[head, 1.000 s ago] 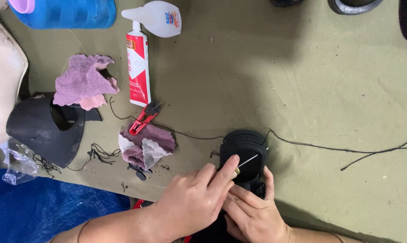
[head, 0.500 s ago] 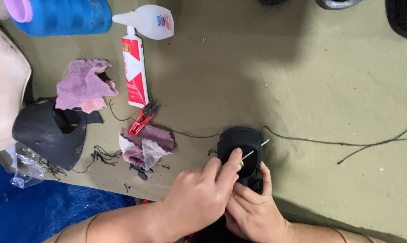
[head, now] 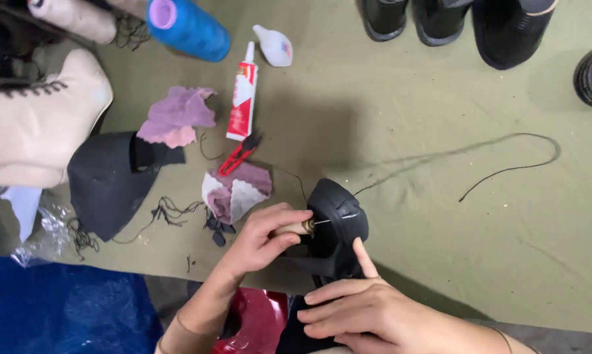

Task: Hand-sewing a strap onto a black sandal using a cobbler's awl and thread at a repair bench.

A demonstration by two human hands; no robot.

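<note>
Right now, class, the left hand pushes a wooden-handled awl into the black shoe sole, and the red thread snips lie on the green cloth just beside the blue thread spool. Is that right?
Not quite. The head view shows the red thread snips beside the red-and-white glue tube, well apart from the blue thread spool. The rest stands: the left hand pushes the wooden-handled awl into the black shoe sole.

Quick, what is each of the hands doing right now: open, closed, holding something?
Left hand: closed on a wooden-handled awl poked into the black rubber shoe.
Right hand: steadying the shoe, forefinger raised; grip underneath hidden.
</note>
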